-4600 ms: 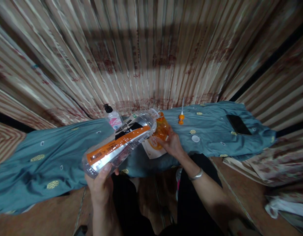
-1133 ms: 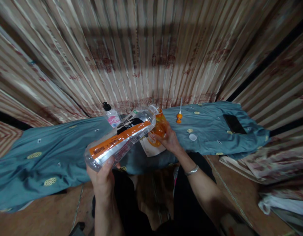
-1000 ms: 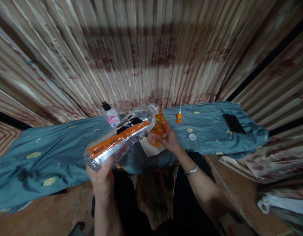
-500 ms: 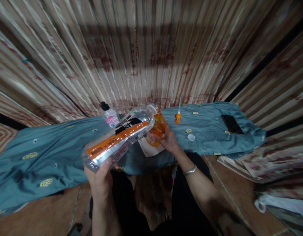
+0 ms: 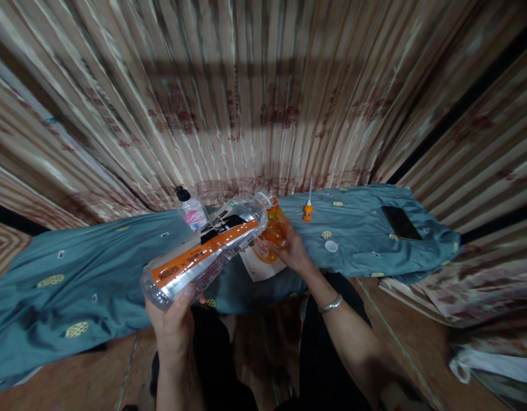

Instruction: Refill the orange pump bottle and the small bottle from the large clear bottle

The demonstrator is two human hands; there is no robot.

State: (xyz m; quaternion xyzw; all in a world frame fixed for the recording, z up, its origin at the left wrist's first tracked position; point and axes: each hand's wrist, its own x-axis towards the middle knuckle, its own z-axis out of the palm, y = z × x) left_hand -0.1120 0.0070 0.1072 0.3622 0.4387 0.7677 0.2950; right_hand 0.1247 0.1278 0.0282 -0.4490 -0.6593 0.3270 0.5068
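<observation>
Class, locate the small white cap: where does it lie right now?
In the head view, the white cap lies on the blue cloth, right of the right hand, between the orange nozzle and black phone.

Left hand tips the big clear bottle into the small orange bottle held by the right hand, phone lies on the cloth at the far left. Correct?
Not quite. In the head view the phone lies on the blue cloth at the far right, not the left. The rest stands: the left hand tips the big clear bottle toward the small orange bottle, held by the right hand.

Striped, pleated curtains all round, brown tiled floor below, dim light.
</observation>
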